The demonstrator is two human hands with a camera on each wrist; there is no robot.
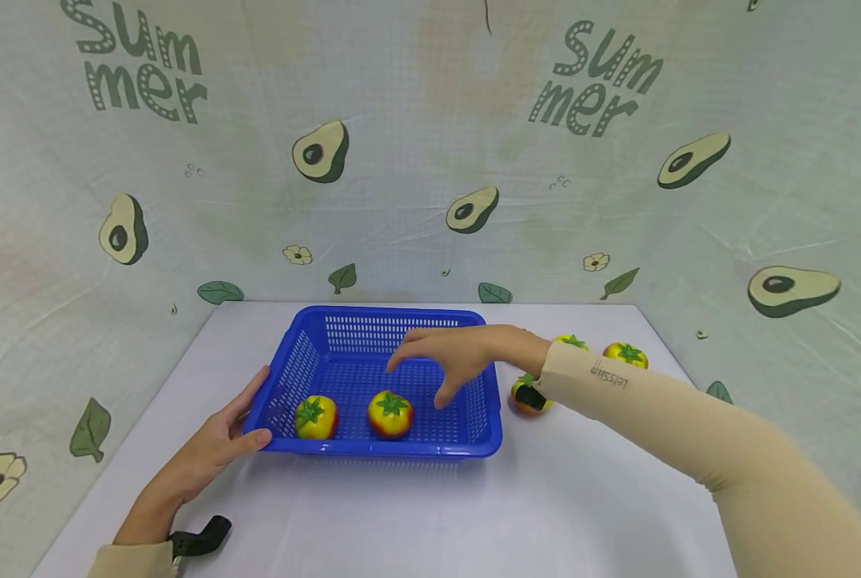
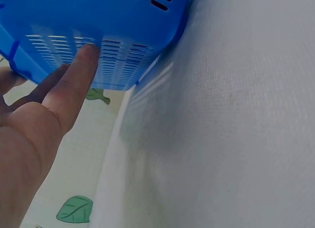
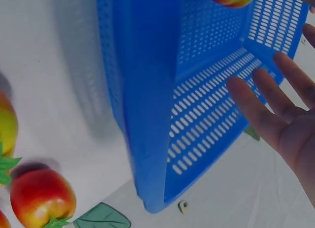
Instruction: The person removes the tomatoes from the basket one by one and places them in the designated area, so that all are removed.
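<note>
A blue plastic basket (image 1: 372, 449) stands on the white table with two red-and-yellow tomatoes inside, one tomato (image 1: 316, 417) near its front left corner and another tomato (image 1: 390, 414) by the front middle. My left hand (image 1: 217, 441) rests against that corner, thumb at the front rim and fingers along the left side; in the left wrist view, straight fingers (image 2: 74, 82) touch the slotted wall. Over the basket's right half my right hand (image 1: 448, 357) hovers with fingers spread and nothing in them. In the right wrist view it (image 3: 280, 119) appears beside the perforated wall.
Right of the basket lie a tomato (image 1: 530, 395), partly covered by the right wrist's black camera, a tomato (image 1: 570, 341) behind the sleeve and a tomato (image 1: 625, 355) farther right. Printed cloth (image 1: 401, 257) hangs behind the table (image 1: 372, 522).
</note>
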